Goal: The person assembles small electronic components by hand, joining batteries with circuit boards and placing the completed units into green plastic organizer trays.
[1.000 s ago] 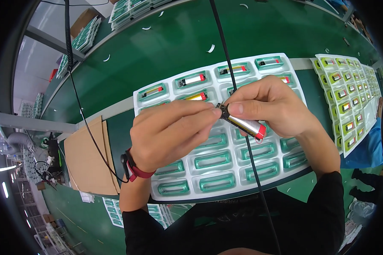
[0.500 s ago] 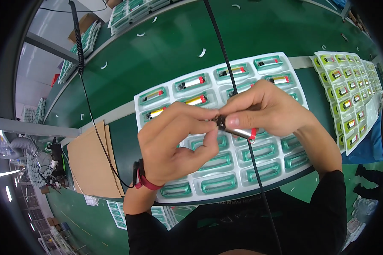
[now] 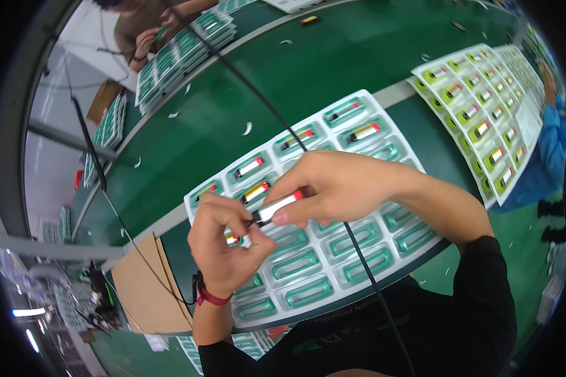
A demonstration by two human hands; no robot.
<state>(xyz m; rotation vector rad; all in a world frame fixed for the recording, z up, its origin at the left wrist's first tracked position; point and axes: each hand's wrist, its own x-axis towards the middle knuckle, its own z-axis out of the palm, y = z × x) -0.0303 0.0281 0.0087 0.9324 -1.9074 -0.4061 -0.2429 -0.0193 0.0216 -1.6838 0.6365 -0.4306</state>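
In my right hand [image 3: 339,186] is a small cylindrical battery cell [image 3: 282,206], silver-white with a red end and a black end. Thumb and fingers of that hand pinch its body, the red end tilted up to the right. My left hand [image 3: 223,242], with a red and black band at the wrist, pinches at the black end; the fingers hide what exactly they grip. Both hands are above a white tray [image 3: 324,261] of teal translucent shells. Similar cells lie in several far shells, such as a battery cell [image 3: 362,132]; nearer shells [image 3: 308,292] hold none.
A black cable [image 3: 242,80] crosses above the tray. At right stands a white tray of yellow-green shells [image 3: 468,113], near a person in blue [image 3: 552,135]. Brown cardboard [image 3: 148,286] lies left. Across the green surface [image 3: 214,138], another person's hand [image 3: 146,41] works beside stacked trays [image 3: 182,60].
The view has shifted, bringing the far person into sight. My hands and the cell have moved left over the tray. The cell's red end has swung from lower right to upper right.
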